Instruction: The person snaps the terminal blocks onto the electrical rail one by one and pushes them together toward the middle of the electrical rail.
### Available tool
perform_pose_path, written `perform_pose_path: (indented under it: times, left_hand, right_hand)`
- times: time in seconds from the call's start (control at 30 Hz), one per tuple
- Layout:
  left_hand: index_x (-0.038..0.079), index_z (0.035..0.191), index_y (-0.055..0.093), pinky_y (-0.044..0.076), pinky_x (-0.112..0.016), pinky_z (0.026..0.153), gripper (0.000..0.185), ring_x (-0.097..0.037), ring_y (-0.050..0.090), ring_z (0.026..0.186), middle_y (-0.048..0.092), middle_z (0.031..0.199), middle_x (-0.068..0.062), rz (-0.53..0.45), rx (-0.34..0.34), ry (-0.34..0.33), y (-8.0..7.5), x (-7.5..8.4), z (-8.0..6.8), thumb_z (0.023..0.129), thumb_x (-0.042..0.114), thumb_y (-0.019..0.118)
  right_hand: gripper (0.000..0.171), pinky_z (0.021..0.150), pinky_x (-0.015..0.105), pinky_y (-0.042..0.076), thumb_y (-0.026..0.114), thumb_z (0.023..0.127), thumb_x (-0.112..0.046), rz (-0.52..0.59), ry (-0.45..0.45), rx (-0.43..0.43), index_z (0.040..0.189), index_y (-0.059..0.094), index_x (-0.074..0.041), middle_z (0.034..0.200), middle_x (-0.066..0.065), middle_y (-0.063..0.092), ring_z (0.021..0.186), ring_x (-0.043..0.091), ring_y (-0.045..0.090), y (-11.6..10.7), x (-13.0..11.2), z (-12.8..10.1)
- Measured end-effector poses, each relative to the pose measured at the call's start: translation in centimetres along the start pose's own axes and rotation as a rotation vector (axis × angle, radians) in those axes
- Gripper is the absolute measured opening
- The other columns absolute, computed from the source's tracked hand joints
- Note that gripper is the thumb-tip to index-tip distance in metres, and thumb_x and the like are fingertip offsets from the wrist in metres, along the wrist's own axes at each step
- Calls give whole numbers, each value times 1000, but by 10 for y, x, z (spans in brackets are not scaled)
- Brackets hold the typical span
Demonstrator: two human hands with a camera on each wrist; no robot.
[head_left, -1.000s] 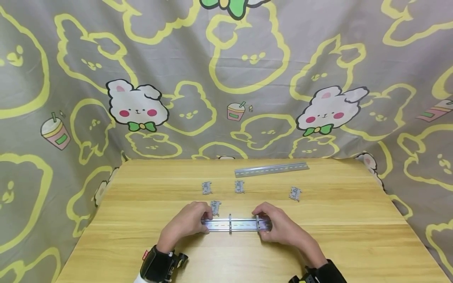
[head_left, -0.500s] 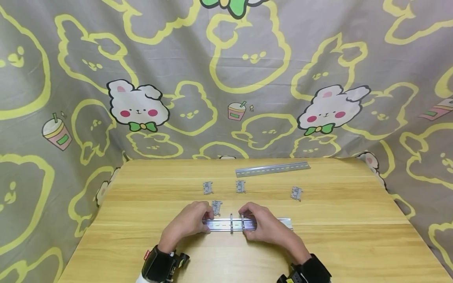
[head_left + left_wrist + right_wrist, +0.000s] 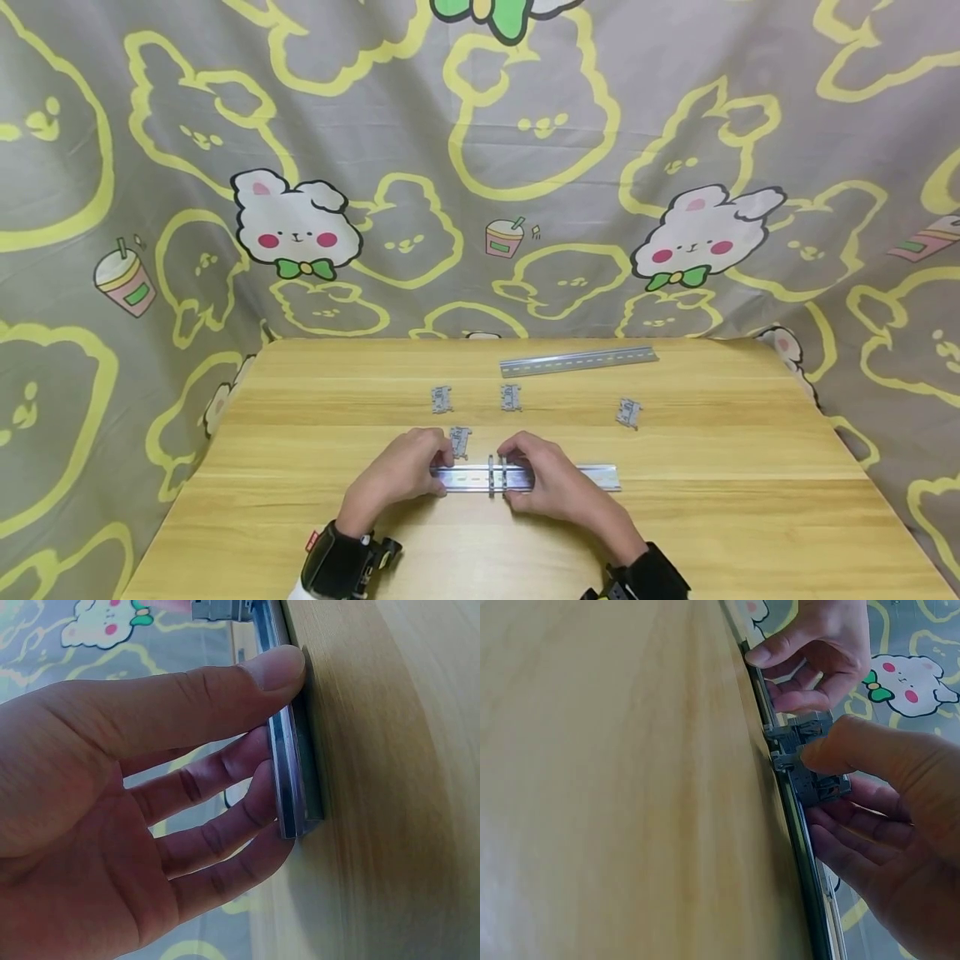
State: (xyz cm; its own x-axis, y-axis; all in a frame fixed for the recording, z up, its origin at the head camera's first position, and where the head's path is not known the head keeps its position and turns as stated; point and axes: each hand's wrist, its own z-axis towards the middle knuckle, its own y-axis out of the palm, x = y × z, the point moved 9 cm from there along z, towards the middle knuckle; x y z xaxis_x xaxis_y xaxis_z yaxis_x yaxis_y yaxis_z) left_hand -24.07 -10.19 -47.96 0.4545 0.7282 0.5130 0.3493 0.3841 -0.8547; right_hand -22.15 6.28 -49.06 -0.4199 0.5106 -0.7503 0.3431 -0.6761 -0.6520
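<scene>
A slotted metal DIN rail (image 3: 600,477) lies across the table in front of me. My left hand (image 3: 405,467) grips its left end, thumb on the near edge and fingers on the far edge in the left wrist view. Two thin grey terminal blocks stand upright across the rail. One terminal block (image 3: 491,477) is untouched, left of the other. My right hand (image 3: 551,477) pinches the second terminal block (image 3: 821,787) between thumb and fingers, a narrow gap or none from the first; I cannot tell whether they touch.
Several loose grey terminal blocks lie flat beyond the rail; one loose block (image 3: 460,442) is right by my left fingers, another (image 3: 628,413) farther right. A second DIN rail (image 3: 577,362) lies slantwise near the back of the wooden table (image 3: 750,533). A patterned curtain (image 3: 420,275) hangs behind.
My right hand has slid its terminal block leftward along the rail, from near the right end up close to the first block. The left hand keeps its grip on the rail's left end.
</scene>
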Motion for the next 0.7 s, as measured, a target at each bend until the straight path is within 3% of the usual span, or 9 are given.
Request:
perform_pose_path:
  times: [0.27,0.5,0.7]
  left_hand:
    - [12,84,71,46,-25,65,29,-8,51,69,62,81,4,4,3,6,-1,0,0,66,5,93]
    - [11,84,72,47,-25,65,29,-7,51,69,63,81,4,-15,10,14,-2,2,-3,66,4,93]
    - [10,84,71,46,-26,65,29,-8,50,69,63,80,4,-7,15,25,-4,7,-5,65,4,93]
  right_hand:
    - [61,91,32,56,85,73,-4,-12,-18,-1,128,59,-4,120,6,66,108,21,66,3,-5,2]
    - [58,87,29,57,84,76,-4,-7,-48,-11,127,59,-6,118,5,66,102,17,66,7,-5,1]
    - [67,95,33,54,84,76,-5,-43,-43,-59,136,54,-6,128,7,63,112,20,63,2,-7,-2]
